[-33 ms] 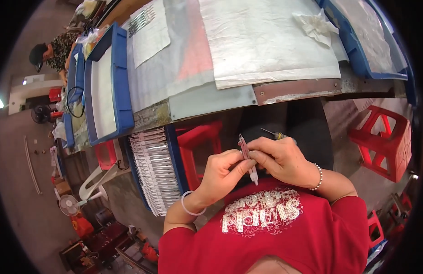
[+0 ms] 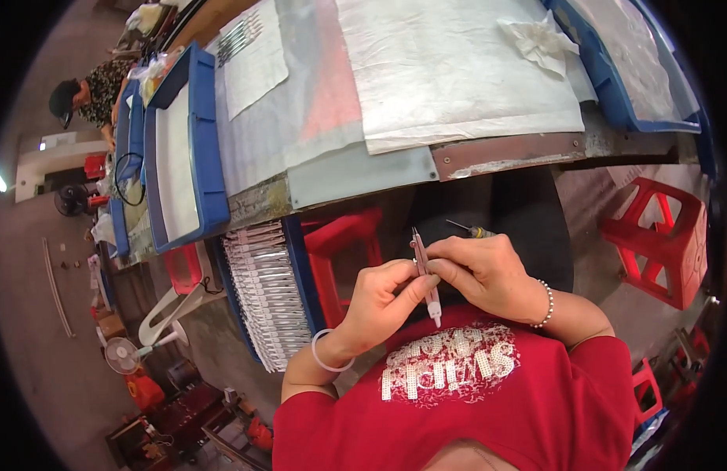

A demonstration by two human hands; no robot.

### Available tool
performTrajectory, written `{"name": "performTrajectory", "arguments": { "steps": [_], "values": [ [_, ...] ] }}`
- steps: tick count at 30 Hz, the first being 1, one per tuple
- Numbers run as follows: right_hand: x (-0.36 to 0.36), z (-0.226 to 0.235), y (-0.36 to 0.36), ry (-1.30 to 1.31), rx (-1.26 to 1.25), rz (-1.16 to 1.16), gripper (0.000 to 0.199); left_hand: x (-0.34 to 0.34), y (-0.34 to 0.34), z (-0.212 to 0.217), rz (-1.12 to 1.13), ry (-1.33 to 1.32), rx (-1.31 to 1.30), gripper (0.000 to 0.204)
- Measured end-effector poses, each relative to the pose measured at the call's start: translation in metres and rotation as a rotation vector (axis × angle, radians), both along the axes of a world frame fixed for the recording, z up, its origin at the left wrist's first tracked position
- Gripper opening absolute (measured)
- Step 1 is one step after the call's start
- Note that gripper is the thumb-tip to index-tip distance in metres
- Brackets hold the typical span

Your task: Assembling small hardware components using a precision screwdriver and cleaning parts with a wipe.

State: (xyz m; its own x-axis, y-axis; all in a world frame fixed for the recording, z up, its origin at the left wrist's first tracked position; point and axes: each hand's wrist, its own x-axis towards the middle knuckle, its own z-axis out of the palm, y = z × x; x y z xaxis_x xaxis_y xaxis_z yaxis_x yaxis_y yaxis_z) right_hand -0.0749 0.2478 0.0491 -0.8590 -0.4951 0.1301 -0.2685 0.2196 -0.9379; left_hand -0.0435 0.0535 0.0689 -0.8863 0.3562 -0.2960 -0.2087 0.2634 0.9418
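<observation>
Above my lap, both hands are closed on a slim drawing compass (image 2: 432,297) with two thin metal legs and a white knob end. The legs point toward the table and the knob toward my red shirt. My left hand (image 2: 383,302) pinches its middle between thumb and fingers. From the other side my right hand (image 2: 485,271) grips the same part with thumb and forefinger. A small screwdriver (image 2: 479,232), thin-shafted with a yellowish and dark handle, shows just beyond my right hand; that hand hides its rear part, so I cannot tell whether it is held.
At the left below the table stands a blue crate packed with similar compasses (image 2: 265,290). Several more lie on a white sheet (image 2: 257,74). Blue trays (image 2: 212,149) flank the tabletop covering (image 2: 465,86). A red stool (image 2: 668,243) stands right; a person (image 2: 96,98) is at far left.
The compass has turned slightly, its knob end now a little nearer my shirt. Both hands keep their hold, and the view has shifted a little.
</observation>
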Motion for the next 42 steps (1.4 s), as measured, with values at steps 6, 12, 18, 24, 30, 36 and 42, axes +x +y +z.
{"name": "performTrajectory", "arguments": {
  "steps": [6,12,18,24,30,36,42],
  "values": [
    [0.004,-0.023,0.012,-0.553,-0.517,-0.086,0.013,-0.01,0.017,0.003,-0.169,-0.132,0.001,0.014],
    [-0.001,-0.03,0.023,-1.019,-0.736,-0.012,0.009,-0.022,0.024,0.0,-0.214,-0.359,0.049,0.014],
    [-0.007,-0.037,0.023,-1.044,-0.757,-0.031,0.01,-0.027,0.029,-0.002,-0.094,-0.54,0.151,0.016],
    [-0.009,-0.035,0.02,-1.041,-0.746,-0.044,0.009,-0.025,0.026,-0.008,-0.065,-0.552,0.157,0.017],
    [-0.007,-0.033,0.013,-1.049,-0.754,-0.038,0.009,-0.018,0.018,-0.013,-0.1,-0.427,0.154,0.019],
    [-0.004,-0.033,0.006,-1.069,-0.712,-0.009,0.009,-0.011,0.003,-0.032,-0.124,-0.569,0.434,0.02],
    [-0.005,-0.033,0.0,-1.169,-0.754,-0.034,0.01,-0.004,0.006,-0.057,-0.137,-0.612,0.857,0.023]
  ]
}}
